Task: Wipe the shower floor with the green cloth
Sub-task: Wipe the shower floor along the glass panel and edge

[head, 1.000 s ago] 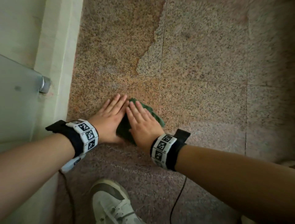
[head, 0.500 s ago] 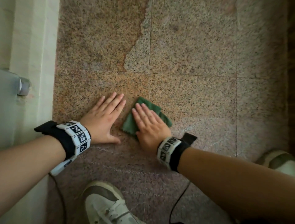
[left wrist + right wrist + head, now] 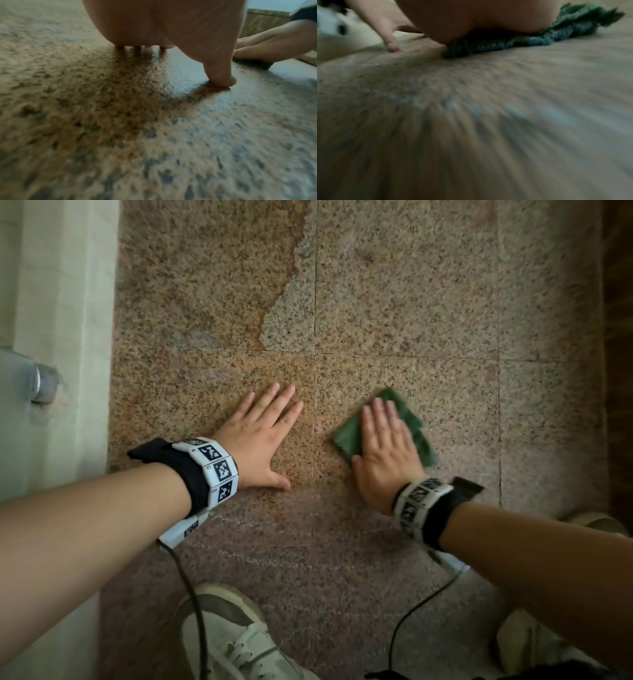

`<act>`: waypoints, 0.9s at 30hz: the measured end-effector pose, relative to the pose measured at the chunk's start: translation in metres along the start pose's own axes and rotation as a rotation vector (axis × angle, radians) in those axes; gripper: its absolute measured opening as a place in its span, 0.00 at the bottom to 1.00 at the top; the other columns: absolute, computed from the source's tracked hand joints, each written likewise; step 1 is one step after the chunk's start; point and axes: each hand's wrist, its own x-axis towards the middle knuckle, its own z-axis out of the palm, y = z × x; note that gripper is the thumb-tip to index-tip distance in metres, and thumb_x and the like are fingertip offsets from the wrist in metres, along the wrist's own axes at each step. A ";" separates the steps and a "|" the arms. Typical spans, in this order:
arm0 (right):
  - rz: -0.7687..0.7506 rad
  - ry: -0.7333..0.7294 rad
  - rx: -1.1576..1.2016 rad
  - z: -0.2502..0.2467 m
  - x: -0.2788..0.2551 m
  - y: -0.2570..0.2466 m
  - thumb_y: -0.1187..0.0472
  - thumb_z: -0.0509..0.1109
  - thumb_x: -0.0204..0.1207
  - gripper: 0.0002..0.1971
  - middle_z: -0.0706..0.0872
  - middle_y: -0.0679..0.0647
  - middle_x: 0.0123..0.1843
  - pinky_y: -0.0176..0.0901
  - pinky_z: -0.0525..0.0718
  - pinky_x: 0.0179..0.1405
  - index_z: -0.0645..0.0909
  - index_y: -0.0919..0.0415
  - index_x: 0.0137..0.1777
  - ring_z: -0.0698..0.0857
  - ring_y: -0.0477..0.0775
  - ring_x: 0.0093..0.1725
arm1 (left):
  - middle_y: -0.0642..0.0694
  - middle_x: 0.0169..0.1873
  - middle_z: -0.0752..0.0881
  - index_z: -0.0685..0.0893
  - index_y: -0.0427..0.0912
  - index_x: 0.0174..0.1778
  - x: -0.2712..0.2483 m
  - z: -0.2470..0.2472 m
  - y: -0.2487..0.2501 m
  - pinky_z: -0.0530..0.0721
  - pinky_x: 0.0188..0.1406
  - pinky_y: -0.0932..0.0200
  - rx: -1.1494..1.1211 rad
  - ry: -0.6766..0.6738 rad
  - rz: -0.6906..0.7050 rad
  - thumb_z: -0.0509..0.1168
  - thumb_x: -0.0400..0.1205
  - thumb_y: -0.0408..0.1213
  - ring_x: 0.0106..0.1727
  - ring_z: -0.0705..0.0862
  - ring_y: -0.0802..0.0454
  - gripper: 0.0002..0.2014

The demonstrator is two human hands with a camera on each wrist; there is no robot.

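Note:
The green cloth (image 3: 349,434) lies flat on the speckled granite shower floor (image 3: 394,302), right of centre. My right hand (image 3: 385,440) presses on it with straight fingers, so the cloth shows only round the palm. In the right wrist view the green cloth (image 3: 556,32) bunches under my palm, blurred. My left hand (image 3: 260,436) lies flat on the bare floor to the left, fingers spread, apart from the cloth. In the left wrist view my left hand (image 3: 171,33) rests with its thumb on the stone, and the right hand (image 3: 257,47) shows at the far right.
A pale wall and raised sill (image 3: 68,337) run along the left, with a metal fitting (image 3: 42,383) on glass. My two white shoes (image 3: 236,638) (image 3: 534,642) stand at the near edge. Thin black cables (image 3: 191,594) trail from both wrists. A dark wooden edge (image 3: 616,337) bounds the right.
My right hand has slid the cloth to the right, away from the left hand. The left hand has let go of the cloth and stays flat on the bare floor.

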 end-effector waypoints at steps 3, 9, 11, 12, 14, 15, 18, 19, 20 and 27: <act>-0.225 -0.009 -0.004 0.002 0.017 -0.057 0.46 0.49 0.84 0.39 0.27 0.57 0.84 0.54 0.34 0.84 0.30 0.61 0.84 0.28 0.57 0.83 | 0.44 0.80 0.21 0.23 0.43 0.81 0.000 0.000 0.000 0.35 0.84 0.41 -0.010 0.017 -0.016 0.62 0.66 0.79 0.81 0.22 0.45 0.68; -0.257 0.039 -0.044 0.012 0.012 -0.035 0.46 0.54 0.83 0.39 0.39 0.55 0.88 0.51 0.40 0.85 0.40 0.59 0.87 0.37 0.54 0.86 | 0.46 0.79 0.20 0.24 0.43 0.81 0.000 -0.001 0.002 0.31 0.82 0.44 -0.030 -0.001 -0.044 0.61 0.65 0.80 0.80 0.21 0.47 0.69; -0.072 0.052 0.039 0.009 0.001 0.001 0.46 0.52 0.84 0.38 0.33 0.52 0.86 0.50 0.38 0.84 0.36 0.57 0.87 0.31 0.51 0.84 | 0.46 0.78 0.17 0.21 0.44 0.79 0.003 -0.006 0.007 0.30 0.82 0.42 -0.022 -0.015 -0.025 0.57 0.67 0.81 0.80 0.20 0.46 0.67; 0.051 0.049 0.082 0.007 -0.005 0.021 0.46 0.50 0.85 0.37 0.30 0.51 0.86 0.49 0.36 0.84 0.34 0.56 0.86 0.29 0.51 0.83 | 0.45 0.77 0.17 0.21 0.43 0.79 0.007 -0.009 0.013 0.29 0.81 0.42 -0.018 -0.011 -0.005 0.55 0.68 0.81 0.80 0.20 0.46 0.65; 0.269 0.029 0.146 0.002 -0.018 0.055 0.45 0.48 0.86 0.37 0.29 0.53 0.86 0.50 0.36 0.84 0.31 0.56 0.86 0.29 0.52 0.84 | 0.45 0.78 0.19 0.23 0.43 0.81 0.019 -0.016 0.028 0.30 0.82 0.41 -0.017 0.024 0.031 0.53 0.72 0.78 0.81 0.21 0.45 0.61; 0.336 0.028 0.162 -0.001 -0.021 0.065 0.46 0.48 0.86 0.37 0.29 0.53 0.86 0.51 0.37 0.84 0.31 0.57 0.86 0.29 0.53 0.84 | 0.45 0.78 0.20 0.25 0.42 0.82 0.027 -0.020 0.037 0.32 0.83 0.40 -0.028 0.055 0.034 0.53 0.74 0.76 0.82 0.23 0.45 0.59; 0.417 0.061 0.217 -0.001 -0.013 0.062 0.47 0.48 0.86 0.37 0.30 0.55 0.86 0.52 0.37 0.84 0.32 0.59 0.85 0.30 0.55 0.84 | 0.45 0.81 0.24 0.30 0.44 0.84 0.048 -0.032 0.060 0.36 0.83 0.38 -0.095 0.089 0.020 0.58 0.75 0.74 0.84 0.28 0.43 0.58; 0.450 0.074 0.238 -0.001 -0.010 0.053 0.47 0.48 0.85 0.38 0.30 0.56 0.86 0.53 0.37 0.84 0.31 0.59 0.85 0.30 0.56 0.84 | 0.45 0.82 0.25 0.30 0.44 0.84 0.053 -0.034 0.064 0.37 0.83 0.37 -0.098 0.081 0.008 0.60 0.74 0.74 0.84 0.29 0.42 0.59; 0.471 0.076 0.253 -0.002 -0.007 0.042 0.47 0.48 0.85 0.38 0.30 0.56 0.86 0.54 0.37 0.84 0.31 0.60 0.85 0.29 0.57 0.84 | 0.44 0.82 0.26 0.30 0.44 0.84 0.056 -0.036 0.066 0.37 0.83 0.36 -0.088 0.064 -0.002 0.61 0.73 0.74 0.84 0.29 0.41 0.60; 0.198 0.077 0.223 0.001 0.001 0.007 0.46 0.50 0.84 0.39 0.30 0.56 0.86 0.51 0.33 0.83 0.33 0.60 0.86 0.29 0.56 0.84 | 0.44 0.83 0.27 0.31 0.45 0.85 0.063 -0.051 0.075 0.43 0.83 0.34 -0.047 -0.024 -0.081 0.69 0.69 0.71 0.84 0.31 0.40 0.65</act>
